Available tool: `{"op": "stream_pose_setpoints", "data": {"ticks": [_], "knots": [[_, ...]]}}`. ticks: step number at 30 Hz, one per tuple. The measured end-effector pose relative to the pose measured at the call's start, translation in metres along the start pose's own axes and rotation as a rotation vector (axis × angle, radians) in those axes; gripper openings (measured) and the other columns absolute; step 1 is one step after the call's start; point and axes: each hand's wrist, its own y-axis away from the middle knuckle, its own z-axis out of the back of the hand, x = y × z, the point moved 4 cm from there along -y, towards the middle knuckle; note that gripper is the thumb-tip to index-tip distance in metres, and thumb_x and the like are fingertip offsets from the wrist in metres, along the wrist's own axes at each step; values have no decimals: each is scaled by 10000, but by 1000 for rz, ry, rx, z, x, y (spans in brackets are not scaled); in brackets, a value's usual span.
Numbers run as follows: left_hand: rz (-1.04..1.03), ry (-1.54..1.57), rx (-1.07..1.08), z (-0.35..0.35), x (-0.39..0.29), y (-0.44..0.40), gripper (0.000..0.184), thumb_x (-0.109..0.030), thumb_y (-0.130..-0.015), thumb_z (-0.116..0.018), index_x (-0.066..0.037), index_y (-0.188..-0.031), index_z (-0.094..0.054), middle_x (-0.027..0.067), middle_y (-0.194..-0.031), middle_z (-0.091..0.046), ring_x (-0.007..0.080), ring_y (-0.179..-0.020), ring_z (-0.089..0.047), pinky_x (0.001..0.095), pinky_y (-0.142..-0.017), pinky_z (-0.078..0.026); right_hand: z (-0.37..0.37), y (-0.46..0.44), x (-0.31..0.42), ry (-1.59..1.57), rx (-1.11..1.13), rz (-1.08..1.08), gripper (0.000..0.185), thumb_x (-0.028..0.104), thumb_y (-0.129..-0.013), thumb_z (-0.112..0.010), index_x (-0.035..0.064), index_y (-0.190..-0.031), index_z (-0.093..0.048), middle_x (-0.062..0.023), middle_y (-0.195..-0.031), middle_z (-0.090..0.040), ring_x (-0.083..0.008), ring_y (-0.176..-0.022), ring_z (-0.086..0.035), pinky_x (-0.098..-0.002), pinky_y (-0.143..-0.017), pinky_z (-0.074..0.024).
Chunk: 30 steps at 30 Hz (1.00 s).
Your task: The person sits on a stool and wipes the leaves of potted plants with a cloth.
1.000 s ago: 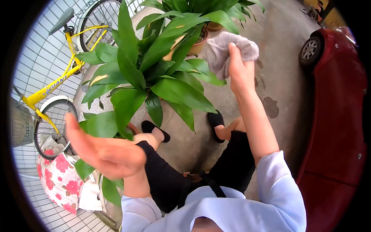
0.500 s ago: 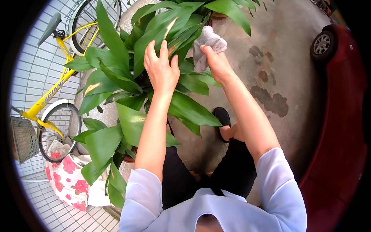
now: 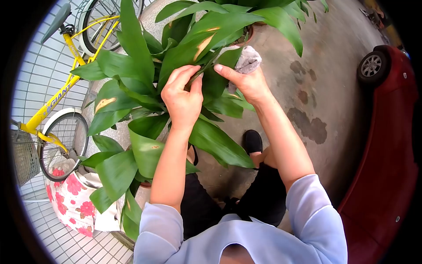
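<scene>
A large potted plant with broad green leaves spreads in front of me, some leaves marked with brown patches. My left hand is closed in a pinch on the edge of a dark leaf near the plant's middle. Just to its right, my right hand holds a crumpled greyish cloth between its fingers and the leaf's right side, with the thumb pointing toward the left hand. The cloth is partly hidden behind the leaf and hand.
A yellow bicycle leans by the white tiled wall at the left. Below it is a white bag with red flowers. A dark red car stands at the right on the concrete floor. Another leafy plant is at the top.
My left hand has come up from the lower left to the leaves and has closed on one. My right hand, with the cloth, has moved left and down to the same leaf.
</scene>
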Motion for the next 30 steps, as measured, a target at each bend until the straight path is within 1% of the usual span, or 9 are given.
{"op": "stream_pose_setpoints", "data": {"ticks": [3,4,7,12,16,20,24,26,30], "knots": [[-57,-11,-35,10,-6,-1,158,33,-755,-673,27,-912,-681,116,-909,-661,224,-779,-639,292,-718,-497,4,1,18,56,-30,-50,302,25,-770,-722,23,-1050,-610,-12,-961,-647,-107,-862,-589,-257,-754,-488],[-37,0,-44,13,-4,-1,150,26,-759,-678,27,-909,-680,115,-910,-658,221,-773,-635,291,-708,-494,11,2,19,111,-107,-90,265,60,-767,-740,43,-1009,-633,0,-869,-651,-78,-723,-584,-223,-579,-472],[-65,-11,-94,21,4,-1,118,-13,-784,-698,35,-887,-670,103,-891,-628,207,-724,-597,287,-656,-478,28,-1,24,131,-277,-62,184,103,-770,-756,61,-925,-667,13,-719,-627,-54,-511,-518,-205,-359,-322],[-90,-95,-126,33,-2,4,110,-34,-788,-711,40,-846,-652,88,-838,-577,198,-674,-549,291,-607,-455,48,2,49,261,-415,-43,110,88,-794,-734,19,-863,-683,-29,-658,-625,-72,-399,-474,-233,-310,-299],[-89,-136,-140,42,-7,5,123,-50,-794,-718,44,-819,-643,82,-812,-558,191,-652,-531,295,-571,-431,65,10,60,297,-580,172,158,142,-845,-692,4,-915,-661,-48,-719,-647,-119,-473,-549,-244,-371,-401],[-369,-252,-96,39,-30,14,170,-6,-717,-732,28,-871,-668,72,-808,-540,219,-693,-511,318,-576,-432,56,31,96,275,-713,397,124,110,-886,-636,0,-829,-634,-31,-786,-639,-87,-648,-585,-219,-552,-464],[-530,-294,29,31,-51,38,359,86,-602,-686,-4,-949,-689,64,-805,-541,224,-697,-520,308,-563,-429,19,62,94,812,-494,708,104,68,-870,-578,-18,-835,-625,-68,-830,-653,-175,-795,-605,-314,-728,-462],[-588,-324,49,32,-59,49,388,78,-571,-663,5,-952,-684,66,-802,-542,223,-679,-523,315,-565,-434,6,86,86,852,-446,454,117,87,-865,-583,-11,-834,-640,-81,-825,-645,-189,-775,-577,-320,-746,-449],[-722,-325,85,32,-70,79,395,60,-556,-647,38,-950,-668,92,-827,-575,231,-672,-549,331,-577,-451,16,105,35,41,-359,-614,401,387,-944,-507,25,-1102,-576,-89,-968,-639,-145,-834,-577,-302,-755,-471]]}}
